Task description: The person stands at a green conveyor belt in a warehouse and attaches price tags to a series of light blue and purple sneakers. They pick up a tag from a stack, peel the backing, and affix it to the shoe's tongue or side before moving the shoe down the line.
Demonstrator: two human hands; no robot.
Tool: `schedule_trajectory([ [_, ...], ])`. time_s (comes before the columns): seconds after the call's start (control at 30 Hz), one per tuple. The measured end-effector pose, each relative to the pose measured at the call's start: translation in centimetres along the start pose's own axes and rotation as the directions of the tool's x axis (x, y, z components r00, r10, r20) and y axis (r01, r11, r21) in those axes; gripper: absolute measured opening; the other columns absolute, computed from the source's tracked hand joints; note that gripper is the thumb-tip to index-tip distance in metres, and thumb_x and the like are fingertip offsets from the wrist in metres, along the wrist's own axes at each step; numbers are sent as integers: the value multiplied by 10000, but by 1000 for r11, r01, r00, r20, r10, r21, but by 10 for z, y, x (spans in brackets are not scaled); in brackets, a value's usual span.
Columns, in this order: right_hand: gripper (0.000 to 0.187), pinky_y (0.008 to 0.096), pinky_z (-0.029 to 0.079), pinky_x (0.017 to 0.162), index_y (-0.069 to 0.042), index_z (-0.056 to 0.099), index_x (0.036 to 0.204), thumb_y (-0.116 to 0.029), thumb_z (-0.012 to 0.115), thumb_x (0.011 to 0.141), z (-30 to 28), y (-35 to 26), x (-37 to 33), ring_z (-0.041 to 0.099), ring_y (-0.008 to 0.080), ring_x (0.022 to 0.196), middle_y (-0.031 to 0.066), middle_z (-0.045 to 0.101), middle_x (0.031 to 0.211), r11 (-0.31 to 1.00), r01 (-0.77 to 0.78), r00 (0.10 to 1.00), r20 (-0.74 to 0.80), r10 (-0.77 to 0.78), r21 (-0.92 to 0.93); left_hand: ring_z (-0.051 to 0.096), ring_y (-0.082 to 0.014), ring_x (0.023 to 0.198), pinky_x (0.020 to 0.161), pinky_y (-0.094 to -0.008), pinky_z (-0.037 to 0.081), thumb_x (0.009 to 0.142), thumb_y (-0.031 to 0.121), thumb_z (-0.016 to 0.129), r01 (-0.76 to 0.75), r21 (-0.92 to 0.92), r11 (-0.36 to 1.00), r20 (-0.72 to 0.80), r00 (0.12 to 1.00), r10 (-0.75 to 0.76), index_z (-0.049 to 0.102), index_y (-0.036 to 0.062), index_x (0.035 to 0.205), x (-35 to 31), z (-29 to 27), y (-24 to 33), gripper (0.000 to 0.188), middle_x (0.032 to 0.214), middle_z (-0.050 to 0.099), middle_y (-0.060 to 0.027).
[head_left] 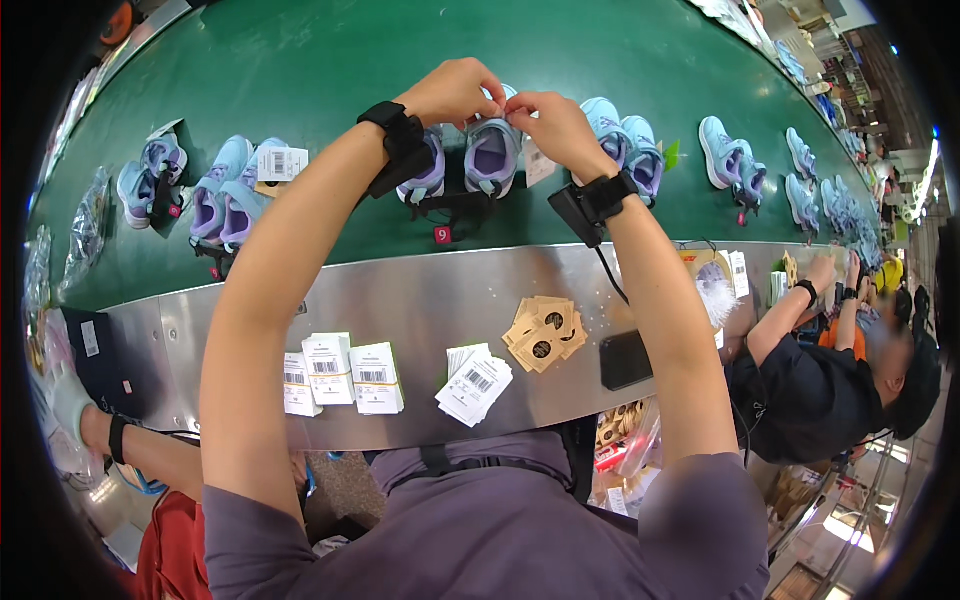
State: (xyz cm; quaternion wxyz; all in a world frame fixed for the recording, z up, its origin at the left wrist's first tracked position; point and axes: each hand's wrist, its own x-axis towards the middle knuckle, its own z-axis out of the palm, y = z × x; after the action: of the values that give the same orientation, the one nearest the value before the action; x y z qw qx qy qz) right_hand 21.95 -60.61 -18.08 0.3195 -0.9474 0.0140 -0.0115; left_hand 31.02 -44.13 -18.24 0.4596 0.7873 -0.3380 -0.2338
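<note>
My left hand (458, 93) and my right hand (555, 128) meet over the front of a light blue shoe (492, 160) with a lavender lining. The fingertips of both are pinched together by its upper, around something too small to make out. Just below my right hand a white tag (538, 162) hangs beside the shoe. The other shoe of the pair (425, 175) stands to the left, partly behind my left wrist. A black hanger piece (450, 203) with a small pink label (443, 235) lies at their heels.
More blue pairs stand along the green belt (330, 60), left (222, 195) and right (640, 150). The metal ledge (430, 290) bears white tag stacks (328, 368), loose white tags (475, 385), brown tags (545, 335) and a black phone (627, 361). Co-workers sit left (170, 545) and right (810, 385).
</note>
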Motion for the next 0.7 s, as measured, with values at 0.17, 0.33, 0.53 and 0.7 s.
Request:
schedule_trajectory([
  [0.17,154,450,485,713,-77,673,898,-180,585,824,7,2,10,608,371,824,167,634,883,941,147,984,-57,-172,-304,634,-268,625,597,-371,501,696,71,627,-96,166,981,34,995,92,642,1,767,9,5,-11,101,730,658,-158],
  [0.33,139,460,476,734,-12,561,912,-108,550,812,-17,9,17,593,394,854,201,625,903,974,119,972,-176,-153,-192,582,-305,701,634,-381,462,735,51,586,-102,469,877,-180,961,208,532,3,866,6,26,-15,150,758,603,-159],
  [0.53,134,344,472,627,-9,618,864,-112,618,778,-36,3,8,620,217,763,101,664,812,956,141,969,232,-80,-258,603,-163,705,654,-292,512,819,84,598,175,-429,886,32,983,-179,601,-36,956,-6,11,-3,182,776,613,-80],
  [0.7,210,241,407,540,-65,688,984,-148,659,793,-38,-4,9,538,66,695,3,673,836,958,-153,931,360,57,244,611,-130,708,722,-267,562,874,86,605,75,-847,527,1,990,-139,603,-87,1025,-18,17,-17,230,822,614,-74],
])
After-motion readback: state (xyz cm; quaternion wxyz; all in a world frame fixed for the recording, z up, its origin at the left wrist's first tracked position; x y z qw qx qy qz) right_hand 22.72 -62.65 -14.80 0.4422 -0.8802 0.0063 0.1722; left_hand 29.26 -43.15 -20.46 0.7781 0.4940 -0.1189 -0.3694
